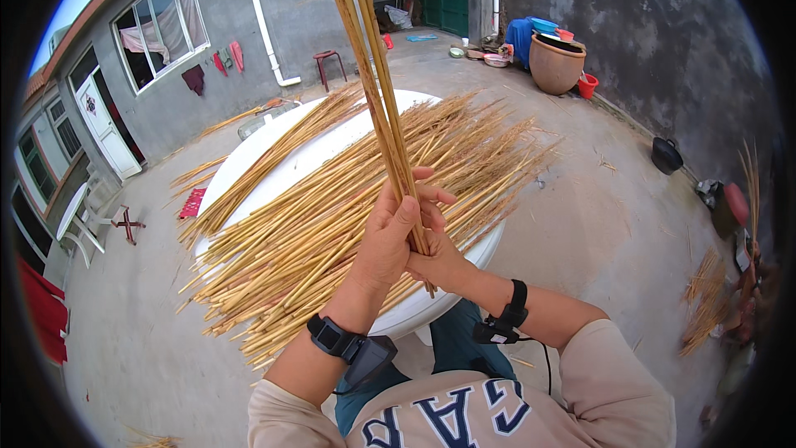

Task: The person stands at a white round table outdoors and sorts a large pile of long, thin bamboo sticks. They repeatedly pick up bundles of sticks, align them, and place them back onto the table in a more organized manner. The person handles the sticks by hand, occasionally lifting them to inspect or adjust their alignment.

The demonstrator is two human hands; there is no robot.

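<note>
Upright in front of my chest is a thin bundle of long dried stalks (383, 108), its top running out of the upper edge of the view. My left hand (385, 236) is closed around the bundle, with the thumb on the near side and fingers showing past it. Just below, my right hand (441, 264) is closed at the lower part of the same bundle, and the cut ends stick out beneath it. Behind and under both hands, a wide layer of similar stalks (307, 236) with feathery tops lies across a white round table (286, 168).
Another strip of stalks (269, 158) lies along the table's far left. A dark red stool (330, 69) stands by the wall. Far right, a large clay pot (555, 65) has basins on top and a red bucket (587, 85) beside it. Loose stalks (707, 299) lie at right.
</note>
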